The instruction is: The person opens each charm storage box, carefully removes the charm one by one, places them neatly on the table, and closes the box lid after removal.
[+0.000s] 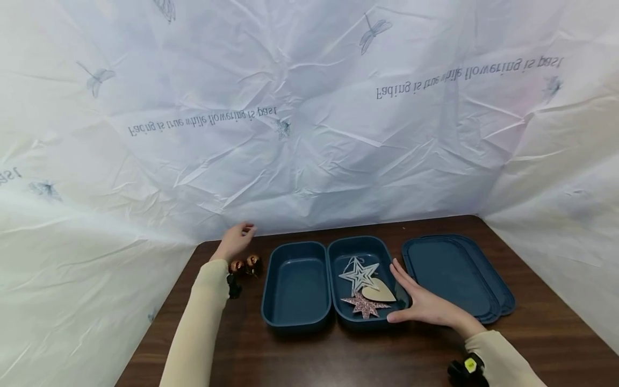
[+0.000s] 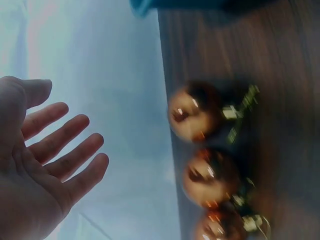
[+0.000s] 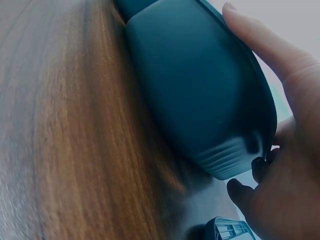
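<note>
My left hand (image 1: 235,242) hovers over the far left part of the table, fingers loosely extended and palm bare in the left wrist view. Just beside it lie shiny copper baubles (image 2: 197,112) with gold caps; three show in the left wrist view. At the right-hand dark blue box (image 1: 355,321), my right hand (image 1: 425,303) spreads around the near right corner, thumb and fingers touching its outside and rim. Inside that box are a white star ornament (image 1: 359,275), a pale wooden heart (image 1: 379,292) and a pink glitter star (image 1: 364,306).
A second dark blue box (image 1: 297,290) stands directly left of the first. Two overlapping dark blue lids (image 1: 450,274) lie to the right. The brown wooden table (image 1: 309,360) meets a white printed sheet (image 1: 309,161) at the back and sides.
</note>
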The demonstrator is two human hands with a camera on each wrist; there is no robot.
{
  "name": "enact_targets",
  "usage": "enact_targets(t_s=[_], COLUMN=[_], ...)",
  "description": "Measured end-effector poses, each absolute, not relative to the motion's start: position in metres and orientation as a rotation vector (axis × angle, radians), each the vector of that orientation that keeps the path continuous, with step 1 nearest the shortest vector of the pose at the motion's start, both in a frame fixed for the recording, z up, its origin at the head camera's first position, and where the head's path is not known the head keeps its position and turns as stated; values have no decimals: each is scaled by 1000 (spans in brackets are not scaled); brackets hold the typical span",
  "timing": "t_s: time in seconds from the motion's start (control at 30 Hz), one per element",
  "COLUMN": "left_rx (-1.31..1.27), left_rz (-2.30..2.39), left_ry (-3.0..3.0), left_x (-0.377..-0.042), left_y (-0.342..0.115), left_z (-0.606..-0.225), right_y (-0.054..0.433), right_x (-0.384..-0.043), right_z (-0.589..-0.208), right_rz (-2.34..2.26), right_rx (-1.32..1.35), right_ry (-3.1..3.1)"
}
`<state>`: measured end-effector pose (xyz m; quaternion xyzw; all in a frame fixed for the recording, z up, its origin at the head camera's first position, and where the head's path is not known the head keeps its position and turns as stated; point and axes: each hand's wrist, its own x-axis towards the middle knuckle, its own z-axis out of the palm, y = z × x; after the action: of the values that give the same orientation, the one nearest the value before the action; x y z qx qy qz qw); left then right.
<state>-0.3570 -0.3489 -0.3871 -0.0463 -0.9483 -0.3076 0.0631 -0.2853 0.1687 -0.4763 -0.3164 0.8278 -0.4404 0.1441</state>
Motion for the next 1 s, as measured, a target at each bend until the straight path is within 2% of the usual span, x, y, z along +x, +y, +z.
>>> enact_targets(t_s=[0.4,1.0], left_rx=[-250,-591], left_rz=[-826,-626], left_ry=[-2927,-3007], left_x=[-375,-382], left_y=[-274,-176], left_z=[-371,-368], right_y=[169,171], right_x=[-286,-285], right_z=[-477,-479], right_rz=[-1261,-1269], right_rx=[-906,-881], right_ry=[2397,2372])
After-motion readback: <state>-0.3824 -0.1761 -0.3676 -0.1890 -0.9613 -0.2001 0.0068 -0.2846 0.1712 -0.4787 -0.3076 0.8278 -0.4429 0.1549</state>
